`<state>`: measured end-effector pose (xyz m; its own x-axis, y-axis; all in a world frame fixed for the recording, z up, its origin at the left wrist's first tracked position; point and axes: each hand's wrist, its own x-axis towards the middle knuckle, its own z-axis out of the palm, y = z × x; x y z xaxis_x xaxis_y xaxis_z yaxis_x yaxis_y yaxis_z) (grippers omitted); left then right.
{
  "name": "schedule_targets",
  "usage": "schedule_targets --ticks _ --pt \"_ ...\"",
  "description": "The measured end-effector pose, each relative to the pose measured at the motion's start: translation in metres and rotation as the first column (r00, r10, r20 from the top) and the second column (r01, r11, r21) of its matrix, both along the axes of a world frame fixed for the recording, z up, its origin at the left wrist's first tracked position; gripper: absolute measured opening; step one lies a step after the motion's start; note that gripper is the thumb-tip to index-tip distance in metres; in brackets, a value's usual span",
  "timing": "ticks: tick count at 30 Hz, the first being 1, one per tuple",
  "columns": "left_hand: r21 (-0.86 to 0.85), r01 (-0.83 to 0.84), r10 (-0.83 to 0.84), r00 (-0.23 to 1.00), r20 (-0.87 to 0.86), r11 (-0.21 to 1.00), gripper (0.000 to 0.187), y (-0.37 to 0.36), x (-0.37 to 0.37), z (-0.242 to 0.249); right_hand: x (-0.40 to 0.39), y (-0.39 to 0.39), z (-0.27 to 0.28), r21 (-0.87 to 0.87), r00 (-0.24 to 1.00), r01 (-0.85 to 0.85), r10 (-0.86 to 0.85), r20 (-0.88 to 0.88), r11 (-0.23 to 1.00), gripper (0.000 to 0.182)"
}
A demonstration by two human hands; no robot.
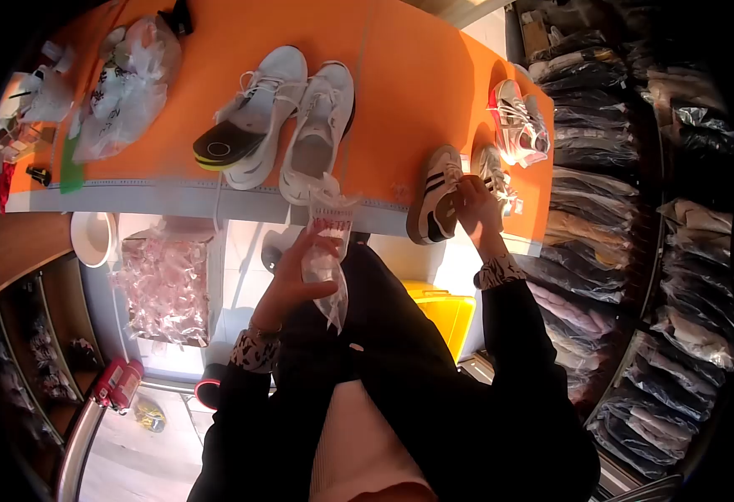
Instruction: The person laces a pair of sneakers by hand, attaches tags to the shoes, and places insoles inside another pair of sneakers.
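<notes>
My left hand [287,289] holds a small clear plastic bag [327,261] with red print, at the table's near edge. The bag hangs crumpled between thumb and fingers; its contents are hard to make out. My right hand [481,213] has its fingers closed at the collar of a white sneaker with dark stripes [440,186], which lies at the table edge. A similar sneaker [491,167] lies just beyond, partly hidden by my hand. Left of them are a white sneaker [315,138] and its mate [268,92], with a dark, yellow-edged insole [231,144] resting across the mate.
On the orange table [409,75], red-and-white sneakers [517,125] stand right and a plastic bag [128,92] lies left. Below are a box of small clear packets [166,289], a white bin [93,237] and a yellow container [446,318]. Shelves of wrapped clothes [593,142] line the right.
</notes>
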<state>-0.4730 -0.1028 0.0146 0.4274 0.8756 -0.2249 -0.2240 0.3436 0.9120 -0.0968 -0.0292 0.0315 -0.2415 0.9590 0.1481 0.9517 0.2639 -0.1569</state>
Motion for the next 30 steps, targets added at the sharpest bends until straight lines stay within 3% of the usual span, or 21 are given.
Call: schedule_targets --ticks 1,2,5,6,8,10,11,13,15,16,17,18,19,21,22,24,25,27,30 --pt "-0.059 0.009 -0.002 0.993 0.12 0.998 0.041 0.018 0.024 -0.01 0.002 0.001 0.006 -0.01 1.0 -0.001 0.001 -0.021 1.0 0.009" --pt "-0.072 0.012 0.0 0.987 0.158 0.997 0.042 0.038 0.049 -0.005 0.009 0.004 0.005 0.005 0.999 -0.02 0.02 -0.043 1.0 0.011" --pt "-0.079 -0.041 0.049 0.993 0.108 0.996 0.038 0.08 0.113 -0.05 0.027 0.017 -0.006 0.1 0.982 -0.082 0.097 -0.165 0.992 0.01" --pt "-0.177 -0.019 0.045 0.989 0.144 0.984 0.036 0.089 0.127 -0.074 0.03 0.019 -0.007 0.118 0.972 -0.132 0.152 -0.18 0.984 0.01" --pt "-0.27 -0.007 0.048 0.988 0.144 0.963 0.035 0.099 0.141 -0.068 0.032 0.024 -0.018 0.149 0.952 -0.175 0.206 -0.228 0.973 0.011" --pt "-0.266 -0.002 -0.005 1.0 -0.026 0.964 0.032 0.099 0.158 -0.029 0.034 0.018 -0.031 0.065 0.931 -0.191 0.201 -0.305 0.98 0.012" --pt "-0.276 -0.006 -0.007 0.999 -0.046 0.961 0.032 0.098 0.16 -0.033 0.037 0.018 -0.035 0.057 0.925 -0.188 0.197 -0.325 0.98 0.012" --pt "-0.349 -0.122 0.102 0.992 -0.077 0.929 0.031 0.091 0.161 -0.02 0.039 0.01 -0.038 0.083 0.874 -0.189 0.206 -0.441 0.978 0.012" --pt "-0.323 -0.108 0.066 0.988 -0.137 0.94 0.039 0.088 0.171 0.009 0.042 0.01 -0.038 0.046 0.861 -0.167 0.169 -0.48 0.985 0.013" --pt "-0.301 -0.099 -0.002 0.949 -0.316 0.948 0.046 0.084 0.183 0.028 0.043 0.012 -0.032 0.035 0.838 -0.17 0.164 -0.52 0.985 0.013" --pt "-0.278 -0.081 -0.066 0.874 -0.482 0.957 0.053 0.078 0.193 0.036 0.043 0.012 -0.031 0.028 0.816 -0.172 0.159 -0.556 0.985 0.013" --pt "-0.137 0.078 -0.146 0.773 -0.617 0.987 0.072 0.069 0.198 0.019 0.044 0.012 -0.033 0.023 0.816 -0.164 0.149 -0.559 0.986 0.013" --pt "-0.079 0.176 -0.174 0.634 -0.754 0.981 0.085 0.068 0.217 0.045 0.044 0.012 -0.035 0.03 0.817 -0.173 0.161 -0.554 0.984 0.012" --pt "-0.178 0.246 -0.272 0.433 -0.859 0.953 0.078 0.07 0.246 0.059 0.043 0.011 -0.037 0.041 0.823 -0.175 0.169 -0.543 0.984 0.012" --pt "-0.176 0.253 -0.275 0.44 -0.855 0.951 0.078 0.072 0.254 0.054 0.042 0.009 -0.04 0.036 0.85 -0.17 0.165 -0.5 0.985 0.011" --pt "-0.142 0.326 -0.233 0.259 -0.937 0.935 0.075 0.085 0.266 0.03 0.041 0.012 -0.041 0.039 0.883 -0.156 0.157 -0.442 0.987 0.01" --pt "-0.139 0.334 -0.235 0.268 -0.934 0.932 0.075 0.088 0.27 0.011 0.038 0.012 -0.041 0.06 0.878 -0.138 0.15 -0.454 0.989 0.01" --pt "0.196 0.438 0.054 0.315 -0.948 0.877 0.074 0.09 0.274 -0.01 0.037 0.009 -0.042 0.072 0.872 -0.123 0.142 -0.468 0.99 0.01" --pt "0.243 0.382 0.103 0.352 -0.93 0.892 0.074 0.09 0.275 -0.002 0.033 0.01 -0.043 0.082 0.877 -0.115 0.14 -0.461 0.99 0.011"
